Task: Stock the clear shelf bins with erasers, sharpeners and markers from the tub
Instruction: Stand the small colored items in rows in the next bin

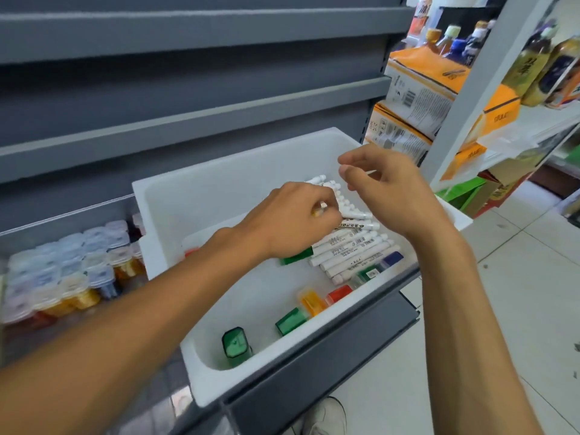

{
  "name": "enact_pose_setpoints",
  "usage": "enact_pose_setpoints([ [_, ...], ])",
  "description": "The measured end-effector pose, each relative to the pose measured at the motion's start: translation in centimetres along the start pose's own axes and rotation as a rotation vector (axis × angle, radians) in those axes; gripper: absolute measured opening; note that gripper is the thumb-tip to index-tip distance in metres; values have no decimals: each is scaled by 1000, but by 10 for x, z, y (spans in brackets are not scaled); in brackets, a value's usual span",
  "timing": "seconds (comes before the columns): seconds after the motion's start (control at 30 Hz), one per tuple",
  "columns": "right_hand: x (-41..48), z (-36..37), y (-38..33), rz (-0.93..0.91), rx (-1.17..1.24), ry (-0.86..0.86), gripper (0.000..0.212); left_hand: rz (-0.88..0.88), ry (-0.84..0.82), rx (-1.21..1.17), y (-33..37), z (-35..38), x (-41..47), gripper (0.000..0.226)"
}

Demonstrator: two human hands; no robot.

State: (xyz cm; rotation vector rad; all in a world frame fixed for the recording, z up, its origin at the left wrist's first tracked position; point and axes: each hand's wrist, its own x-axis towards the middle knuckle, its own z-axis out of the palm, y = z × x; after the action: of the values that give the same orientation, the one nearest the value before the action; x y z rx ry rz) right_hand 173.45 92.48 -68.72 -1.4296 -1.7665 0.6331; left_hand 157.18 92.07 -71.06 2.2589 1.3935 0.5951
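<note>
Grey store shelving [188, 120] carries the white tub [188, 208]. Inside it, white markers [351, 248] lie side by side, their long axes running lower left to upper right. The left hand [295, 221] grips some directly beneath it, while the right hand [386, 189] hovers beside it, loosely curled and empty.
</note>
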Motion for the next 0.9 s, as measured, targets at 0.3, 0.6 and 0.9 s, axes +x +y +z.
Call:
enact_pose_setpoints([
  [0.3, -25, 37, -60, -100, 205, -80, 17, -330, 219, -732, 4, -63, -65, 28],
  [0.6, -62, 75, -104, -227, 262, -44, 17, -567, 393, -1853, -10, -110, -136, 21],
  [0.9, -83, 130, -165, -402, 250, -215, 15, -600, 914, -2346, -47, -127, -215, 34],
])
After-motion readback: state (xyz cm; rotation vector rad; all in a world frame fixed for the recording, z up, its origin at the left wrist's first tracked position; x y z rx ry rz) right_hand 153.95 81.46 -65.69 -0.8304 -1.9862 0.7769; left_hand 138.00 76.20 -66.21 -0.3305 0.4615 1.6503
